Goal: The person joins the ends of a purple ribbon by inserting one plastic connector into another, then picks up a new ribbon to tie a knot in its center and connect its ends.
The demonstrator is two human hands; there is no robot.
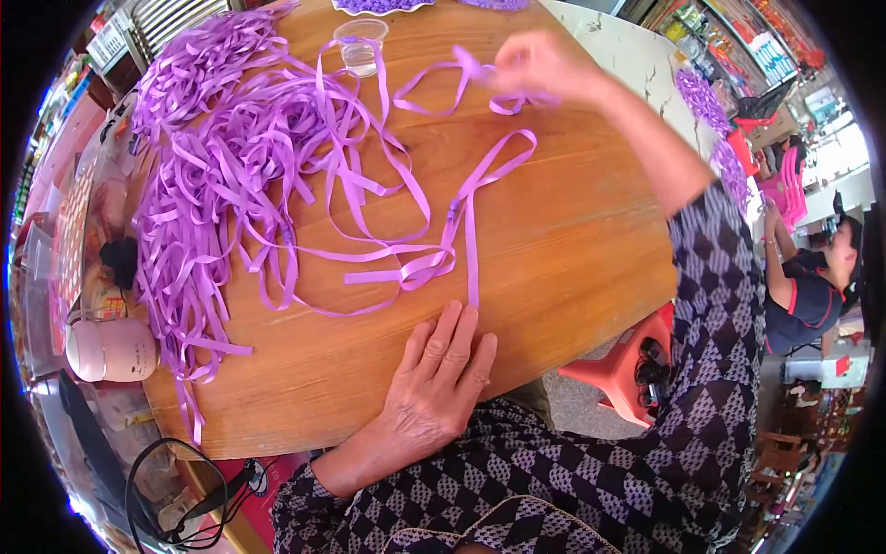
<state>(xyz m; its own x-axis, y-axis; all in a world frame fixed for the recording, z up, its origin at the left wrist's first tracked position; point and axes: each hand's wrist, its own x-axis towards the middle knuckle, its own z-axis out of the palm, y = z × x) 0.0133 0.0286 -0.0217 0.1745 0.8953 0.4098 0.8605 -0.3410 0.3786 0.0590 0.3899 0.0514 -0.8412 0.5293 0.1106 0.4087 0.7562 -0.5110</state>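
Observation:
My left hand (440, 374) lies flat near the front of the wooden table, its fingers stretched out. The fingertips touch the tail of a looped purple ribbon (471, 245), which has a small darker purple piece around its crossing. At the far side, my right hand (544, 66) is blurred by motion, with its fingers drawn together on another purple ribbon (472, 65). A loop of that ribbon trails left over the wood. Exactly how the fingers grip it is smeared. A big tangled heap of purple ribbons (212, 175) covers the table's left side, with loose strands reaching the middle.
A clear plastic cup (360, 51) stands at the far edge near a white dish (383, 7) of small purple pieces. A pink rounded container (113, 349) sits by the left edge. To the right are a red stool (628, 369) and another person (808, 286).

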